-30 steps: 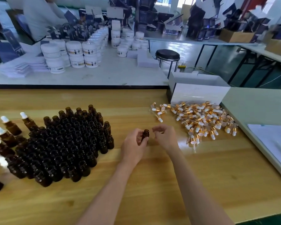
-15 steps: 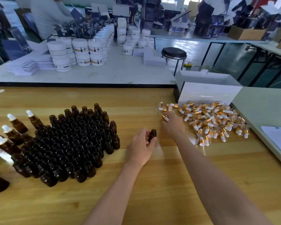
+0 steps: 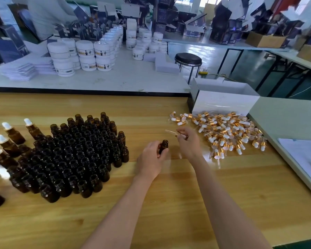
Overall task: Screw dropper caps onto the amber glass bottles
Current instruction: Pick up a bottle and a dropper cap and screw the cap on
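Beside the bottle (image 3: 164, 146), a dropper (image 3: 172, 132) lying level

At the worktop (image 3: 169, 209) centre, the left hand (image 3: 152, 159) grips the upright, uncapped bottle. Just right of it, the right hand (image 3: 188, 143) has fingers (image 3: 183, 133) pinching the dropper. Its tube lies nearly level, tip pointing left, beyond the mouth. It likely must swing tip-down first.

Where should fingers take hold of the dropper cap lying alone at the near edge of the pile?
Pinch the dropper cap by its gold collar, coming from above. It lies flat on the table, and its thin glass tube, pointing toward the near edge, looks too fragile to grip.
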